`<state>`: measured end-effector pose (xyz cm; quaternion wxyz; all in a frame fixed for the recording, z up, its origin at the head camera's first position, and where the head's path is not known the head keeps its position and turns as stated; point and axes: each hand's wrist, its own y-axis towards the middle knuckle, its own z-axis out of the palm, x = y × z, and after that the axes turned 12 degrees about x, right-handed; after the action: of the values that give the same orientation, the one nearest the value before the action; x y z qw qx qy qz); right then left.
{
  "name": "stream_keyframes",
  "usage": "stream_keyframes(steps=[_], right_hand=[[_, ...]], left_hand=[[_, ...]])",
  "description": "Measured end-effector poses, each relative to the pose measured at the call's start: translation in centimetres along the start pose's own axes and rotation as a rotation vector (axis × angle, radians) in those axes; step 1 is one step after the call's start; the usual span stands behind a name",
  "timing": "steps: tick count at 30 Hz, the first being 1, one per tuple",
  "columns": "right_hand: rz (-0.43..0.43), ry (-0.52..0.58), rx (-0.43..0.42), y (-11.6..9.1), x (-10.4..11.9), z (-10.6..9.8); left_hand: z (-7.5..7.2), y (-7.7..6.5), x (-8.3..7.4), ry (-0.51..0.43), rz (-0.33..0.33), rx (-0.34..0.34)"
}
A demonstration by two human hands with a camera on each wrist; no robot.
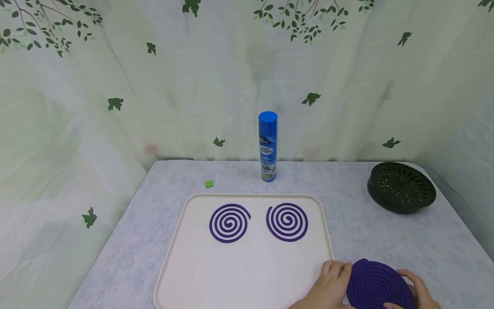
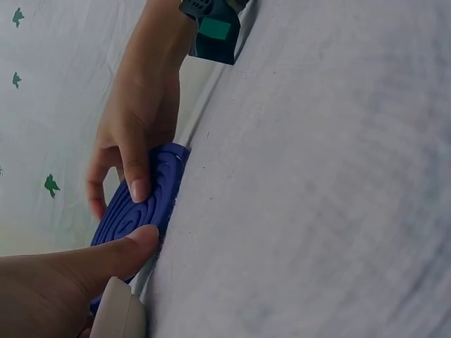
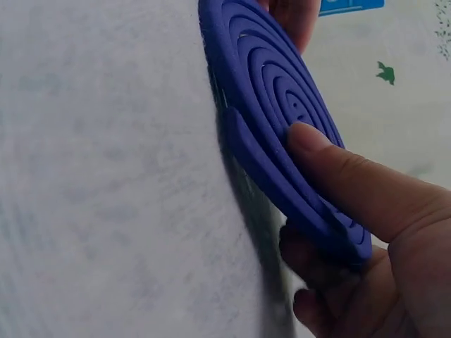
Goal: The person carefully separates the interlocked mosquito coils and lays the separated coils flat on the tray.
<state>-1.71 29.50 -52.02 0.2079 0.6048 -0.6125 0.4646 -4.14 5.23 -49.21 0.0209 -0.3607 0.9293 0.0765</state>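
A tightly wound purple mosquito coil [image 1: 374, 281] is held between both hands at the lower right of the head view. My left hand [image 1: 329, 283] grips its left edge, the thumb [image 2: 116, 257] lying on the upper face in the left wrist view. From the right side my right hand [image 1: 420, 289] holds the coil, its thumb [image 3: 352, 176] pressed on top and fingers curled beneath. The coil tilts close over the table. Two looser purple mosquito coils, a left one [image 1: 229, 223] and a right one [image 1: 287, 222], lie on the white tray [image 1: 239, 279].
Behind the tray stands a blue spray can [image 1: 268, 148]. A small green square [image 1: 209, 184] lies on the table left of it. At the back right is a round black container [image 1: 401, 189] with a slotted lid. A leaf-print curtain [image 1: 231, 86] hangs behind the table.
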Motion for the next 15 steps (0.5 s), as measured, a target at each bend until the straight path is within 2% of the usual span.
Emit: stream_keyframes(steps=[1, 3, 6, 8, 12, 14, 15], right_hand=[[-0.007, 0.08, 0.003, -0.1, 0.0, 0.2], [-0.015, 0.149, -0.006, -0.3, -0.1, 0.3], [-0.045, 0.154, -0.069, -0.6, 0.2, 0.5], [-0.089, 0.166, -0.089, -0.8, 0.8, 0.4], [-0.182, 0.327, -0.02, -1.1, 2.5, -0.2], [-0.232, 0.349, -0.005, -1.2, 3.7, -0.6], [-0.257, 0.32, -0.017, -1.2, 4.4, -0.6]], left_hand=[[0.0, 0.0, 0.0, 0.031, 0.009, -0.002], [0.0, 0.1, 0.0, 0.075, 0.028, -0.015], [-0.1, 0.1, 0.1, 0.092, 0.049, -0.013], [-0.6, 0.0, 0.1, 0.046, 0.051, 0.014], [-2.6, 0.0, 0.4, -0.095, 0.037, 0.079], [-3.9, -0.1, 0.8, -0.16, 0.024, 0.097], [-4.4, -0.1, 1.1, -0.183, 0.02, 0.094]])
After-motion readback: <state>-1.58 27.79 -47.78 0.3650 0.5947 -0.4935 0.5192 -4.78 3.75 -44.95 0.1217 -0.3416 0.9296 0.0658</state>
